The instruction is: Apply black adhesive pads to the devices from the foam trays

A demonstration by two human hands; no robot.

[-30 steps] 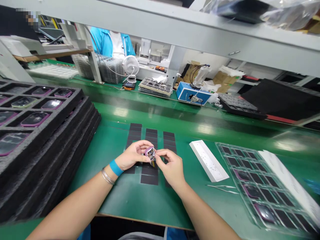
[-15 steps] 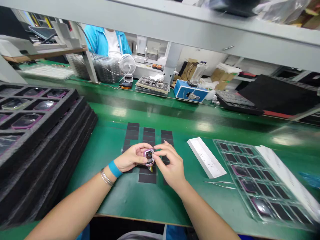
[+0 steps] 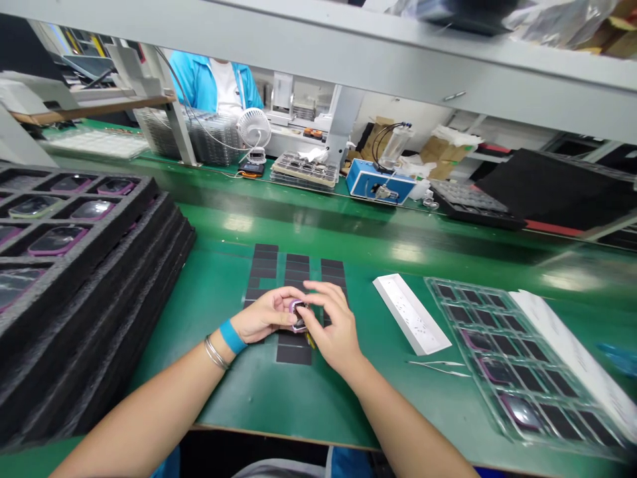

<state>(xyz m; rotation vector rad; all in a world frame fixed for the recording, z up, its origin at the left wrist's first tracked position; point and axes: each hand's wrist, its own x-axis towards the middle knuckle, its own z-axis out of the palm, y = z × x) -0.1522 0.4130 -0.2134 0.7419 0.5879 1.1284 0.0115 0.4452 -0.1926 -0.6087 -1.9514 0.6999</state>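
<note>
Between my hands, above the green mat, is a small purple smartwatch case (image 3: 294,325) with its dark inside facing up. My left hand (image 3: 266,315) is closed on its left side, thumb at the near edge. Across the right side, my right hand (image 3: 334,325) pinches the case, its thumb over the opening and partly covering the inside. A yellow strip (image 3: 311,340) pokes out below the case. Beneath my hands lie columns of black rectangular pieces (image 3: 293,350), partly hidden. White-tipped tweezers (image 3: 440,366) rest on the mat to the right.
Stacked black foam trays (image 3: 124,245) holding purple-rimmed watch parts rise at the left. A white box lid (image 3: 411,315) with tiny bits stands right of centre, beside a clear blister tray (image 3: 522,372). A shelf beam (image 3: 318,46) spans overhead; a co-worker in a blue jacket (image 3: 196,83) sits behind.
My right thumb has moved onto the opening of the watch case, covering more of its inside. The right hand's fingers have shifted slightly left; the left hand keeps its hold.
</note>
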